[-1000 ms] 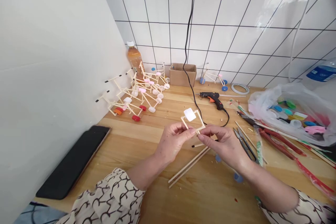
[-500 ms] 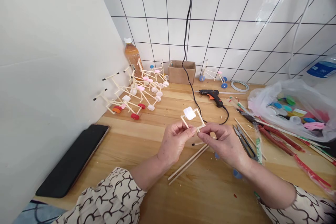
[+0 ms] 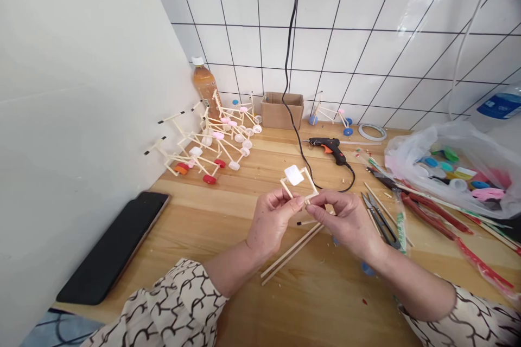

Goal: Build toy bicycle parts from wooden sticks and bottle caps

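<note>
Between both hands, above the table, is a small wooden stick frame [image 3: 312, 181] with a white rounded-square piece [image 3: 293, 175] fixed on its far side. My left hand [image 3: 272, 222] pinches the frame's near left part between thumb and fingers. My right hand [image 3: 345, 222] is closed on its near right corner, fingertips almost touching those of the left. The exact joint under the fingertips is hidden. Beneath the hands lie two long wooden sticks [image 3: 291, 254] and a short black-tipped stick [image 3: 306, 222]. A blue cap [image 3: 367, 268] is partly covered by my right forearm.
Stick models with coloured caps [image 3: 217, 135] stand at the back left by a drink bottle [image 3: 204, 84]. A phone [image 3: 114, 246] lies left. Behind are a cardboard box [image 3: 282, 111] and a glue gun [image 3: 330, 147]; right, snips [image 3: 380, 222], pliers [image 3: 427, 211] and a bag of caps [image 3: 451, 168].
Almost nothing differs. Both hands keep the same hold on the stick frame, and the view has shifted very slightly.
</note>
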Action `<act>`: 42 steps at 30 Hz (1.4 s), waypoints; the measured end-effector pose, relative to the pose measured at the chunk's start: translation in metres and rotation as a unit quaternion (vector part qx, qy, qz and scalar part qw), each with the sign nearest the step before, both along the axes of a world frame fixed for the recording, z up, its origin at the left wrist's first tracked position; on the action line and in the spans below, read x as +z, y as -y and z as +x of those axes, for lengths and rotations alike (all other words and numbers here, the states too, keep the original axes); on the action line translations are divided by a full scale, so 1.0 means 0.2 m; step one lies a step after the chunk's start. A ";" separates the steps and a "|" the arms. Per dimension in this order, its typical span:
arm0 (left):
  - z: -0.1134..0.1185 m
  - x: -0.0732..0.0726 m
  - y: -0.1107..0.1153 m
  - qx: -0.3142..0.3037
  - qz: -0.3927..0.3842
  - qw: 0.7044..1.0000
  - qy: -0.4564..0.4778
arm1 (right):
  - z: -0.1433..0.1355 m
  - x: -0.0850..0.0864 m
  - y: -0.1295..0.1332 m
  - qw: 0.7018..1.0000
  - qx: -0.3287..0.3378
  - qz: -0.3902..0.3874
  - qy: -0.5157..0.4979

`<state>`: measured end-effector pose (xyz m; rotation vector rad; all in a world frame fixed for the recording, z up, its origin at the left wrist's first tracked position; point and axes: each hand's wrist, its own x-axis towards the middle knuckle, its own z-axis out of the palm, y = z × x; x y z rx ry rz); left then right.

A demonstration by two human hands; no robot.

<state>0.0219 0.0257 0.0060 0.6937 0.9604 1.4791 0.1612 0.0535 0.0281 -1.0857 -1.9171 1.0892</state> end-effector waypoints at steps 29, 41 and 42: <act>0.01 0.01 0.00 0.012 -0.027 1.000 0.009 | -0.01 -0.01 0.00 1.000 0.002 0.008 0.003; 0.00 0.01 -0.02 0.001 -0.029 1.000 0.002 | 0.00 -0.01 -0.02 1.000 0.002 0.018 0.010; 0.00 0.01 -0.02 -0.002 -0.030 1.000 -0.004 | 0.00 -0.01 -0.02 1.000 0.004 0.017 0.011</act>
